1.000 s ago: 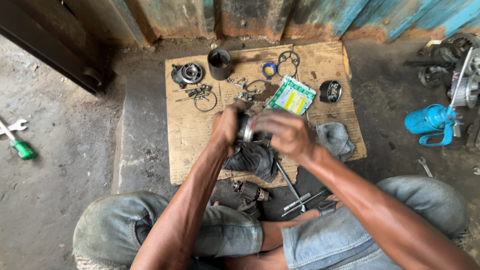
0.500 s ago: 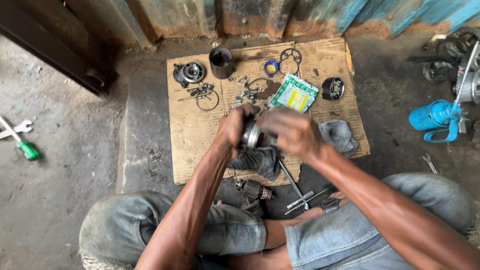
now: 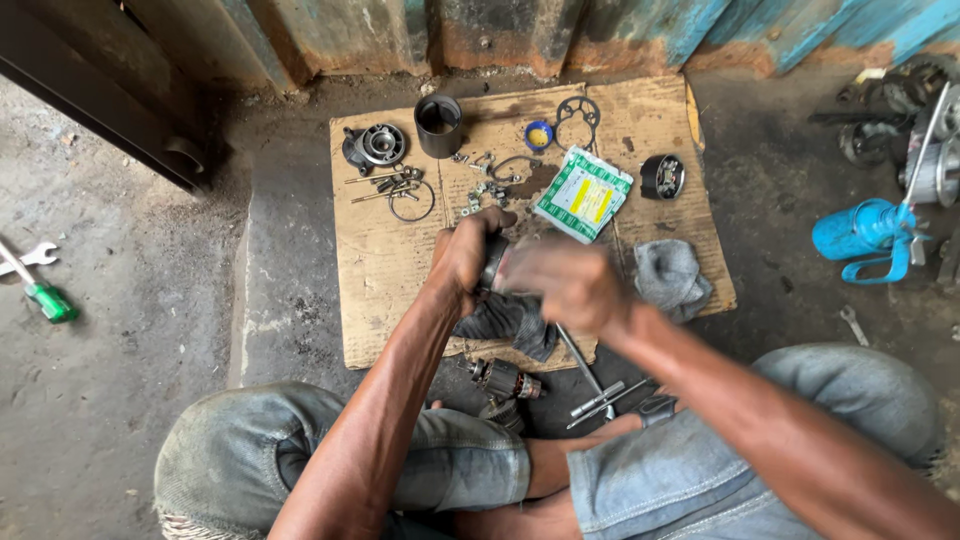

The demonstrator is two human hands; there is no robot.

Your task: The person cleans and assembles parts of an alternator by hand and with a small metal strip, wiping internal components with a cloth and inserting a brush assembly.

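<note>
Both of my hands are together over a sheet of cardboard. My left hand grips a round grey metal motor part from the left. My right hand is closed over the same part from the right and looks blurred. A dark rag hangs under the part. Most of the part is hidden by my fingers. On the ground between my knees lies a small motor armature.
On the cardboard lie a round housing, a black cylinder, a thin ring, gaskets, small parts, a green-and-white packet, a black round part and a grey cloth. A blue oil can stands right; a green-handled screwdriver lies left.
My hands stay on the metal part in about the same place. The right hand has shifted slightly around it and is now motion-blurred. The view has drifted a little.
</note>
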